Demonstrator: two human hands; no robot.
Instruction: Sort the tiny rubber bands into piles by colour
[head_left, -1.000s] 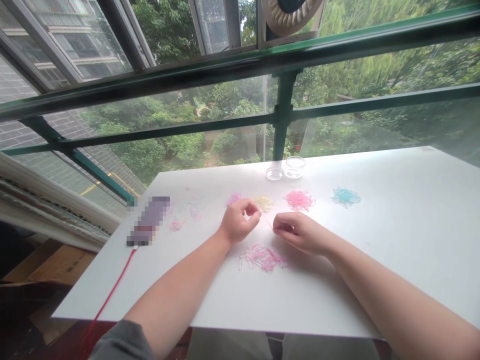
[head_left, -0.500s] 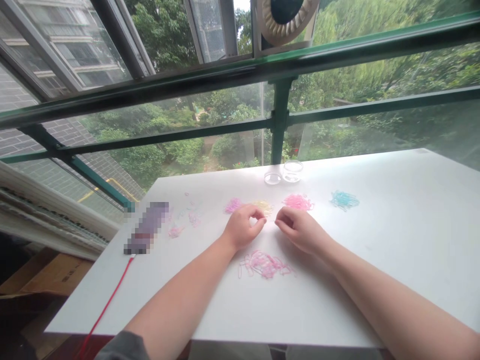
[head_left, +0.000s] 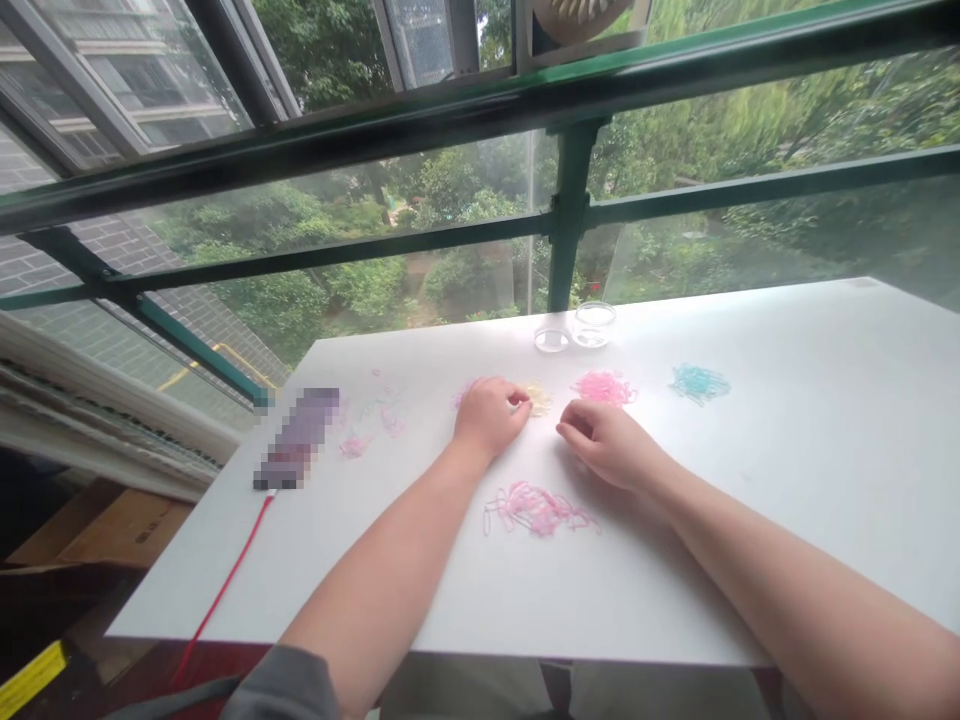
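Observation:
My left hand [head_left: 491, 412] is curled in a pinch, its fingertips at the edge of a small yellow pile [head_left: 538, 400]. It partly covers a purple pile [head_left: 463, 392]. My right hand [head_left: 601, 440] is also pinched, just in front of a bright pink pile [head_left: 602, 387]. Whatever either pinch holds is too small to make out. Nearer me, between the forearms, lies a loose heap of pink and pale looped pieces [head_left: 536, 508] that look like paper clips. A turquoise pile [head_left: 699, 382] lies farther right.
A clear round container [head_left: 594, 326] and a shallow clear lid [head_left: 552, 341] stand at the table's far edge. Scattered pinkish pieces [head_left: 354, 446] lie on the left. A pixelated phone-like object [head_left: 298, 440] with a red cable [head_left: 231, 570] is beside them on the white table [head_left: 810, 500].
My left hand has shifted forward and slightly left, over more of the purple pile. My right hand stays nearly in place, so the gap between them is wider. The view has tilted down slightly.

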